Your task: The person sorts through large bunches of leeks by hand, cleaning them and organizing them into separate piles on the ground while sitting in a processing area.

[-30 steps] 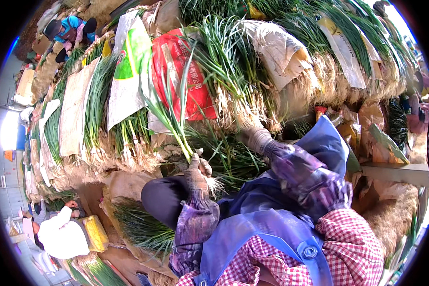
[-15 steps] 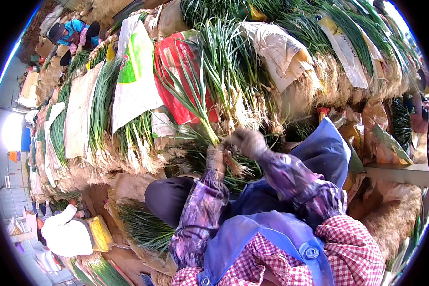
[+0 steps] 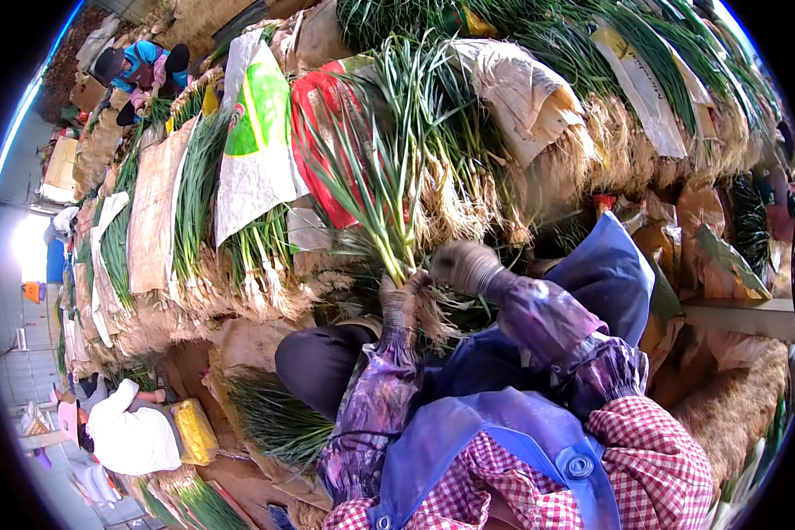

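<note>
My left hand [image 3: 396, 300], low in the middle, is closed around the white stems of a small bunch of green onions [image 3: 382, 237]. Its leaves fan up and away over a red sack [image 3: 307, 119], while the shaggy roots hang toward my lap. Just right of those stems is my right hand [image 3: 466, 267], blurred by motion, its fingers too smeared to read. Right beyond both hands lies a pile of loose green onions [image 3: 455, 181], roots toward me.
Rows of green onions [image 3: 199, 190] partly covered by sacks [image 3: 261, 159] run across the far side. Another heap [image 3: 274, 406] lies by my left knee. A metal bar [image 3: 738, 318] is at right. One person [image 3: 132, 433] bends at lower left; another [image 3: 141, 66] sits at upper left.
The bunch in my left hand looks fuller, with more stems and leaves fanned over the red sack. My right hand has shifted slightly and blurred beside it.
</note>
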Available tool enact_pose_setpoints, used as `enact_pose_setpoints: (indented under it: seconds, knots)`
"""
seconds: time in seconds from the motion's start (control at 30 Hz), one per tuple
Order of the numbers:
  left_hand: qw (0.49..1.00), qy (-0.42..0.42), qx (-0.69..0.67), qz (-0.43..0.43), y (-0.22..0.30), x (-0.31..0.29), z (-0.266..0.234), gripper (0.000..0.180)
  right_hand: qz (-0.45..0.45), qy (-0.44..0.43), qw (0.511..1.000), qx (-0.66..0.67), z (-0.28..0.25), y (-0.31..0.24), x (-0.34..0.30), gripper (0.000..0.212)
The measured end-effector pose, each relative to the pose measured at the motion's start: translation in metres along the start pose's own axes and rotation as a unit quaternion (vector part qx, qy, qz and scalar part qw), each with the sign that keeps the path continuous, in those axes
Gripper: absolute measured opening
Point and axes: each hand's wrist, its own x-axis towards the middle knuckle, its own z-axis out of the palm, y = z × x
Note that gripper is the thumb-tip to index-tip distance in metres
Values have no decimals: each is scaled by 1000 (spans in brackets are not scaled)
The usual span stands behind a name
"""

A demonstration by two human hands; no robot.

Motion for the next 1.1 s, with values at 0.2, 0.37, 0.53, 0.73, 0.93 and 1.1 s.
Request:
enact_pose_setpoints:
  seconds: [0.2, 0.37, 0.53, 0.73, 0.93, 1.1]
  knots:
    - [997, 9, -34, 61, -15, -13, 10, 24, 2, 142, 932, 334, 42, 1, 40, 40]
    - [967, -98, -219, -90, 22, -43, 7, 14, 111, 119, 671, 723, 50, -14, 25, 17]
    - [838, -349, -412, -80, 16, -50, -11, 25, 5, -16, 579, 815, 46, 30, 47, 24]
    - [895, -239, -360, -109, 25, -56, -2, 24, 7, -53, 721, 691, 38, -1, 35, 20]
    - [964, -76, -244, 69, 49, -53, -26, 14, 28, 127, 991, -30, 68, 28, 11, 30]
    - [964, -109, -230, 82, 55, -25, -44, 29, 48, -6, 998, -50, 35, 33, 46, 36]
